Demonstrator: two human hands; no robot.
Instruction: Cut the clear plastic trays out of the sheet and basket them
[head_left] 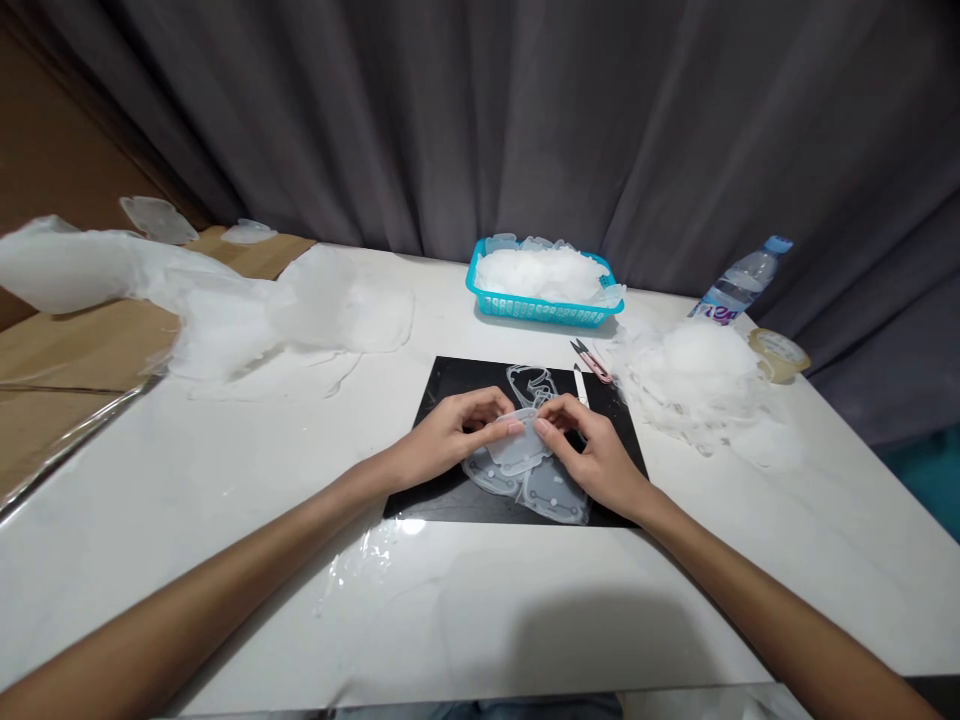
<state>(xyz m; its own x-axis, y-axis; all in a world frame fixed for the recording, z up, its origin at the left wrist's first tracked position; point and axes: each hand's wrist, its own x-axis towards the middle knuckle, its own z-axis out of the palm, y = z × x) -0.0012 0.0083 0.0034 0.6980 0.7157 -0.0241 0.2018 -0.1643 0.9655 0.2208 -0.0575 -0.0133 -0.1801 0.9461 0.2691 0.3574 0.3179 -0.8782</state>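
Both hands meet over a black mat (435, 500) on the white table. Between the fingertips of my left hand (457, 430) and my right hand (592, 445) is a thin, translucent white sheet piece (519, 450) with a rounded outline. Each hand pinches its upper edge. Under it on the mat lie more clear-white pieces (555, 490) with small round marks. Loose, curled clear strips (534, 382) lie just beyond my fingers. A white blade-like tool (580, 385) rests by my right hand, partly hidden behind it.
At the back stands a turquoise basket (544, 310) heaped with white pieces. Pink-handled thread snips (592, 362) lie right of the mat, near a white fluffy pile (697, 375), a water bottle (742, 283) and a tape roll (780, 356). White sheets (225, 320) spread leftward over cardboard (90, 345).
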